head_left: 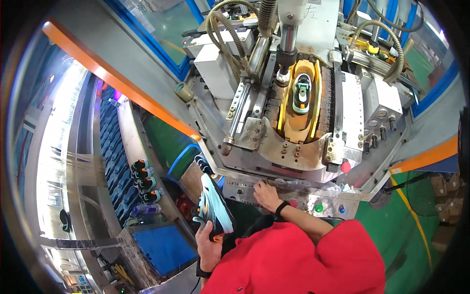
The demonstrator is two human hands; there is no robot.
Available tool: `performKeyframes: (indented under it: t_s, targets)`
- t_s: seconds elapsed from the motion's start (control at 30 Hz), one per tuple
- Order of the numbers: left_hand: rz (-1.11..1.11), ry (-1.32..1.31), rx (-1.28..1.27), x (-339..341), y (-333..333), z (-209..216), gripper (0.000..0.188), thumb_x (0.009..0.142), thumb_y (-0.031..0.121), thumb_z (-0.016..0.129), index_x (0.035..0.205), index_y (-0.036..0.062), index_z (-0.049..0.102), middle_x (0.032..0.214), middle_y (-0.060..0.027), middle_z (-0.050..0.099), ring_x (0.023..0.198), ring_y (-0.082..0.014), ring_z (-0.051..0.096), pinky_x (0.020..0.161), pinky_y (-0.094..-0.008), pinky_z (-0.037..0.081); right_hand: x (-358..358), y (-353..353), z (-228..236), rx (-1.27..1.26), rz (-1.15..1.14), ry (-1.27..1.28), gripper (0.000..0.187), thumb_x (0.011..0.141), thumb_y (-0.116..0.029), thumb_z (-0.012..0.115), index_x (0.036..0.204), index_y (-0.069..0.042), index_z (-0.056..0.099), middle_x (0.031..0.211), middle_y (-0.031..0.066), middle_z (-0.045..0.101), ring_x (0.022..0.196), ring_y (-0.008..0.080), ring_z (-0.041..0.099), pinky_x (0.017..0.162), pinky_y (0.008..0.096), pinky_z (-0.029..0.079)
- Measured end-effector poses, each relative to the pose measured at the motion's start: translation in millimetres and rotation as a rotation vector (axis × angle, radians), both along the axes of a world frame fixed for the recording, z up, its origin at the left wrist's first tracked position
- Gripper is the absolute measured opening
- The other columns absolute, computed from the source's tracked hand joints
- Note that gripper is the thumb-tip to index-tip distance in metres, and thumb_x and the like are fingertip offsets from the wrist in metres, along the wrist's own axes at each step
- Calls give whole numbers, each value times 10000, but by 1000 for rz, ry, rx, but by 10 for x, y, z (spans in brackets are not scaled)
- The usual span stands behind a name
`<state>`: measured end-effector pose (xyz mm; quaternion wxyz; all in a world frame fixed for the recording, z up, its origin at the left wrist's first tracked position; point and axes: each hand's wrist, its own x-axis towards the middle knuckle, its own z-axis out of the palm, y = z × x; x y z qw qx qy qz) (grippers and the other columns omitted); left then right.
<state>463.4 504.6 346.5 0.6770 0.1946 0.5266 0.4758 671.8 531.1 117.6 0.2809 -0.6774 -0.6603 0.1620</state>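
One light-blue-and-black shoe is gripped in the left hand between six and seven o'clock; the right hand, apparently empty and loosely open, touches a metal panel bearing dark lettering at five; green floor lies at four.

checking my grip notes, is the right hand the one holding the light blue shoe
No, the left hand holds the light blue shoe, while the right hand is at the metal control panel.
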Motion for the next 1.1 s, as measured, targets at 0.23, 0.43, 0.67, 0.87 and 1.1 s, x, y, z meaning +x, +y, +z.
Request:
performKeyframes:
  t_s: [0.23,0.43,0.67,0.87,1.1]
  targets:
    - [51,3,-9,-80,-126,-94,233,928,154,609,1111,13,588,991,-53,661,844,-152,638,702,-293,493,14,52,-325,43,17,-20,169,827,-196,624,958,-103,571,983,113,546,1016,302,576,697,429,550]
    - [18,-30,-20,-137,-168,-235,209,937,142,600,1109,26,576,1014,-60,659,866,-165,650,701,-310,497,64,44,-207,-60,43,135,246,846,-257,617,1027,-97,568,1093,130,530,1133,337,518,845,511,494]
    - [-31,-48,-11,-9,-430,-257,254,934,135,601,1161,24,575,1057,-60,662,924,-182,653,792,-346,518,107,-37,-292,-67,69,138,318,816,-319,669,1025,-104,563,1125,120,513,1136,333,508,843,491,492]
    - [7,-57,22,-94,-803,-312,280,945,129,584,1201,17,571,1071,-60,661,939,-167,645,782,-317,521,-1,-24,-602,14,18,-7,308,789,-291,680,1051,-148,606,1145,111,542,1105,339,544,863,509,482]
    - [176,108,93,-473,-1262,-145,333,925,115,617,1220,-33,573,1097,-81,655,991,-169,644,850,-310,522,171,27,-268,65,270,92,340,794,-178,651,1111,-88,567,1062,165,559,1040,370,530,867,477,446]
